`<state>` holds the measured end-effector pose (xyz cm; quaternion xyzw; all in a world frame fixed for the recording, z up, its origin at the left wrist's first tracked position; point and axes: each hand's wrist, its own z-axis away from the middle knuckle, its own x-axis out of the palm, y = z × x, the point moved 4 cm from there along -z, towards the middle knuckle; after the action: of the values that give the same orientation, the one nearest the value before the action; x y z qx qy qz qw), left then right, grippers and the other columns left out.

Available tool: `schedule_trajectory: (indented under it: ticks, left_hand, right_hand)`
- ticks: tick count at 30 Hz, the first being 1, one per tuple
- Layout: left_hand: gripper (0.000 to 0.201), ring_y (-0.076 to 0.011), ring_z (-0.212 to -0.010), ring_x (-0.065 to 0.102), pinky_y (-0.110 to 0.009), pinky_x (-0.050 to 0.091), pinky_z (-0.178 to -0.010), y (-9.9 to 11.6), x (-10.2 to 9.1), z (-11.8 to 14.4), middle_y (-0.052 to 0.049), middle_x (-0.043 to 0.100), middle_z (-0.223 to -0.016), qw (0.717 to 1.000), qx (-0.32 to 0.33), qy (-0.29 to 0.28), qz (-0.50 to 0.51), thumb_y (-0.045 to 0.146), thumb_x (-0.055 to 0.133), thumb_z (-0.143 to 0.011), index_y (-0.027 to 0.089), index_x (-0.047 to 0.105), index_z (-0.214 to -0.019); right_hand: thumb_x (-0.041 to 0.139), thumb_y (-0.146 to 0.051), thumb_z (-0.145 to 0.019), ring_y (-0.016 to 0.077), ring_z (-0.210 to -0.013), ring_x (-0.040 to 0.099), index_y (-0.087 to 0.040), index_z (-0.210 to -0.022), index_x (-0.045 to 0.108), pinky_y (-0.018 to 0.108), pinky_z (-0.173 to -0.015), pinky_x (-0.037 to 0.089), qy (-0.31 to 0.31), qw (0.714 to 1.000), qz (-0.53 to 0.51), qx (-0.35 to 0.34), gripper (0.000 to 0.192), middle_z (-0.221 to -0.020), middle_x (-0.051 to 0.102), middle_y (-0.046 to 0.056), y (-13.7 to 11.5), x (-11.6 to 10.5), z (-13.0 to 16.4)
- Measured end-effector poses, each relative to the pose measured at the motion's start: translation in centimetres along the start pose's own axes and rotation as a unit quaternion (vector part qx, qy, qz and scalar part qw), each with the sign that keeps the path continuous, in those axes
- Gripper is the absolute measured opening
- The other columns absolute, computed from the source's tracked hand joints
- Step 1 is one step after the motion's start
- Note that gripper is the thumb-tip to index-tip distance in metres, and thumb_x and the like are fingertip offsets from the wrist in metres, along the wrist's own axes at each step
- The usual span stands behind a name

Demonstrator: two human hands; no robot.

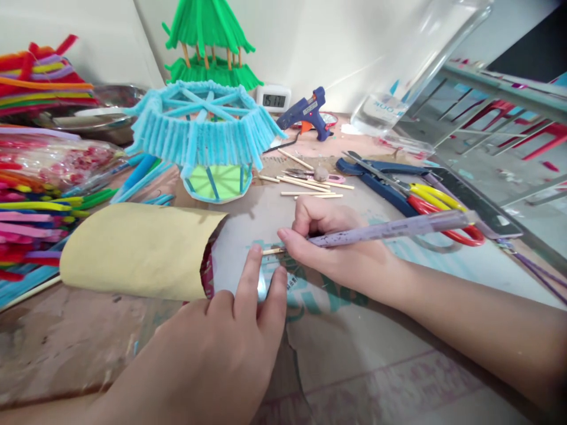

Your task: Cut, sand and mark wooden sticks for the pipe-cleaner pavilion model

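My right hand point(325, 236) is closed around a purple pen point(390, 229), its tip at a short thin wooden stick point(271, 252). The stick lies on the work surface between my two hands. My left hand point(221, 342) reaches in from below with its index finger stretched out, the fingertip pressing the stick's left end; the thumb rests apart from it on the surface. Something clear and shiny point(262, 284) shows between that finger and thumb; its kind is unclear. Beside my left hand lies a curved pale-yellow sheet point(137, 251). More wooden sticks point(305, 184) lie beyond my right hand.
A blue pipe-cleaner roof frame point(206, 127) stands behind the sheet, a green tiered one point(208, 35) farther back. Pipe cleaners point(31, 230) crowd the left. A glue gun point(305, 115), clock point(273, 98), pliers point(381, 177), scissors point(434, 206), phone point(473, 200) and clear container point(411, 65) stand behind and right.
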<state>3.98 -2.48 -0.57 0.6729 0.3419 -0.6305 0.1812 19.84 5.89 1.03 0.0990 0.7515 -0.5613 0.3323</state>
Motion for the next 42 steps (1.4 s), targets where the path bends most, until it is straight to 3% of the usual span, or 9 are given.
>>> schedule_trajectory:
  ticks: [3, 9, 14, 18, 21, 24, 28, 35, 42]
  left_hand:
    - [0.058, -0.0158, -0.048, 0.058, -0.026, 0.039, -0.042, 0.2, -0.5, -0.2, -0.03, 0.059, -0.132, 0.997, 0.025, 0.031, -0.065, 0.018, 0.048, -0.082, 0.011, 0.053, -0.139]
    - [0.055, -0.0171, -0.046, 0.061, -0.026, 0.042, -0.038, 0.1, -1.1, -0.9, -0.03, 0.064, -0.125, 0.997, 0.032, 0.021, -0.073, 0.022, 0.053, -0.081, 0.013, 0.059, -0.135]
    - [0.053, -0.0184, -0.048, 0.065, -0.027, 0.048, -0.039, 0.1, -1.1, -0.7, -0.03, 0.056, -0.134, 0.996, 0.02, -0.001, -0.084, 0.021, 0.051, -0.085, 0.016, 0.057, -0.138]
    - [0.055, -0.0199, -0.05, 0.066, -0.028, 0.05, -0.038, 0.1, -0.7, -0.8, -0.03, 0.055, -0.135, 0.996, 0.025, -0.004, -0.085, 0.022, 0.056, -0.083, 0.017, 0.057, -0.138]
    - [0.06, -0.022, -0.05, 0.067, -0.029, 0.05, -0.035, 0.1, -0.2, -1.0, -0.031, 0.055, -0.135, 0.996, 0.028, -0.004, -0.079, 0.024, 0.061, -0.08, 0.017, 0.056, -0.139]
    - [0.063, -0.0236, -0.054, 0.069, -0.031, 0.052, -0.038, 0.3, 0.0, -1.0, -0.032, 0.054, -0.136, 0.996, 0.023, -0.019, -0.08, 0.024, 0.063, -0.079, 0.015, 0.054, -0.14]
    - [0.063, -0.0226, -0.058, 0.068, -0.032, 0.053, -0.04, 0.5, -0.2, -0.8, -0.031, 0.048, -0.144, 0.995, 0.02, -0.022, -0.091, 0.023, 0.062, -0.078, 0.014, 0.054, -0.14]
    - [0.059, -0.0179, -0.057, 0.066, -0.027, 0.047, -0.039, 0.2, 0.2, -0.8, -0.023, 0.06, -0.132, 0.996, 0.039, 0.001, -0.075, 0.022, 0.059, -0.081, 0.013, 0.053, -0.139]
    - [0.049, -0.0172, -0.052, 0.065, -0.028, 0.045, -0.037, -0.1, -0.3, -1.1, -0.019, 0.065, -0.126, 0.997, 0.023, 0.028, -0.063, 0.022, 0.054, -0.085, 0.013, 0.058, -0.134]
  right_hand:
    - [0.059, -0.031, -0.089, 0.0075, -0.046, 0.039, -0.02, -0.067, 0.044, 0.022, -0.042, 0.028, 0.006, 1.0, -0.015, 0.003, 0.029, -0.054, 0.048, -0.005, 0.0, 0.1, -0.1]
    - [0.059, -0.03, -0.087, 0.0075, -0.047, 0.039, -0.02, -0.067, 0.044, 0.02, -0.042, 0.029, -0.011, 1.0, -0.017, 0.007, 0.027, -0.055, 0.047, -0.006, -0.2, 0.4, 0.1]
    - [0.059, -0.032, -0.093, 0.0126, -0.066, 0.055, -0.02, -0.081, 0.06, 0.024, -0.061, 0.042, 0.062, 0.994, 0.046, -0.077, 0.017, -0.073, 0.061, -0.001, -1.2, -3.2, -0.3]
    - [0.057, -0.033, -0.095, 0.0176, -0.084, 0.06, -0.02, -0.089, 0.069, 0.029, -0.078, 0.043, -0.063, 0.968, 0.186, -0.155, 0.019, -0.087, 0.066, 0.004, -1.6, -4.5, -0.3]
    - [0.058, -0.038, -0.095, 0.019, -0.084, 0.059, -0.019, -0.096, 0.069, 0.03, -0.076, 0.043, -0.134, 0.948, 0.252, -0.14, 0.022, -0.092, 0.064, 0.007, -1.0, -3.7, 0.2]
    - [0.056, -0.036, -0.096, 0.0181, -0.082, 0.058, -0.019, -0.093, 0.067, 0.028, -0.072, 0.043, -0.154, 0.945, 0.262, -0.124, 0.021, -0.09, 0.061, 0.006, -0.7, -2.4, 0.7]
    - [0.056, -0.029, -0.095, 0.0181, -0.08, 0.059, -0.018, -0.089, 0.066, 0.028, -0.071, 0.043, -0.137, 0.947, 0.266, -0.121, 0.016, -0.087, 0.061, 0.005, -0.9, -2.1, 0.6]
    - [0.057, -0.026, -0.094, 0.0194, -0.081, 0.058, -0.017, -0.087, 0.066, 0.03, -0.074, 0.042, 0.004, 0.936, 0.319, -0.146, 0.014, -0.086, 0.063, 0.007, -0.2, -6.2, -1.6]
    - [0.055, -0.02, -0.094, 0.0213, -0.088, 0.058, -0.015, -0.09, 0.068, 0.031, -0.078, 0.042, -0.02, 0.917, 0.358, -0.175, 0.015, -0.094, 0.066, 0.01, 1.2, -4.4, -5.9]
